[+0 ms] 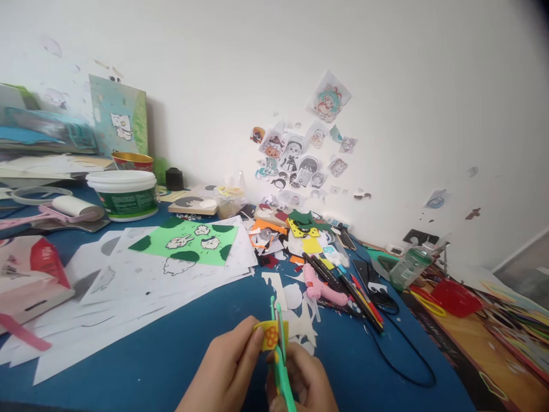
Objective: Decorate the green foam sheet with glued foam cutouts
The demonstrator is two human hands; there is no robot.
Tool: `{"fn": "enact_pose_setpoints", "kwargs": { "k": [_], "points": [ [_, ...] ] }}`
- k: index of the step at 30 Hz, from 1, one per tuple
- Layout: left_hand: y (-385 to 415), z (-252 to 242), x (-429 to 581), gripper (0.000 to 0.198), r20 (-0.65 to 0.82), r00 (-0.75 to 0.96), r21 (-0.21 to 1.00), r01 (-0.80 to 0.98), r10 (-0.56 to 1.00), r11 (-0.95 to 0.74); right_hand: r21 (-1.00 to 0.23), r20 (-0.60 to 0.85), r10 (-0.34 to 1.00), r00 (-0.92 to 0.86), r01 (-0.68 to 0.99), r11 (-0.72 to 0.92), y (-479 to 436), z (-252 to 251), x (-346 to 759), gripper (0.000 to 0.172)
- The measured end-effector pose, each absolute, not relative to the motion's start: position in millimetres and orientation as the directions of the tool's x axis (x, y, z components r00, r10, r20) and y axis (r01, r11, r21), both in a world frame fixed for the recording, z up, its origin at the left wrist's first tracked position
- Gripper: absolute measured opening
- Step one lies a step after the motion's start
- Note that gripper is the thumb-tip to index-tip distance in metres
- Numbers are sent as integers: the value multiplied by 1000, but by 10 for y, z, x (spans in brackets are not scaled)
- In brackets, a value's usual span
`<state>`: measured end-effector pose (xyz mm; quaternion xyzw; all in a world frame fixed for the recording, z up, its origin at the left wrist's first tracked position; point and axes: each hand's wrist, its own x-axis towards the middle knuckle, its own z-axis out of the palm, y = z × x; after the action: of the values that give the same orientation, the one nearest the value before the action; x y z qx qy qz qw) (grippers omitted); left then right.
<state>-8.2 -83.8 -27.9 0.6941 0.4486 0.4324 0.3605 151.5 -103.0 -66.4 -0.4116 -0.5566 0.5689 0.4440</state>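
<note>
Between thumb and fingers, my left hand [234, 357] pinches a small yellow piece [269, 337], paper or felt, with an orange flower drawn on it. My right hand [306, 380] is closed round the handles of green scissors [281, 366]. The scissor blades point away from me and stand parted, with the right side of the yellow piece between them. Part of the handles and some right fingers are hidden. Just beyond the hands lie white paper offcuts [295, 320] on the blue table [180, 349].
A pink glue gun [321, 288] and several pens [360, 300] lie right of centre. A green sheet with cut-out animals [193, 243] rests on white papers [128, 297] at left. Behind stand a white tub [124, 197] and coloured scraps [311, 246]. A spray bottle [412, 266] is at right.
</note>
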Motion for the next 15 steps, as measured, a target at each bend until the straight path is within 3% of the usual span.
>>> {"fn": "enact_pose_setpoints", "kwargs": {
  "k": [6, 15],
  "points": [
    [-821, -201, -159, 34, 199, 322, 856, 403, 926, -324, -999, -53, 964, -259, 3, -54, -1018, -635, 1578, 62],
    [-773, -70, -222, 37, 151, 404, 806, 478, 902, -349, -986, -127, 962, -242, 138, -95, -1035, -504, 1619, 49]
  ]
}}
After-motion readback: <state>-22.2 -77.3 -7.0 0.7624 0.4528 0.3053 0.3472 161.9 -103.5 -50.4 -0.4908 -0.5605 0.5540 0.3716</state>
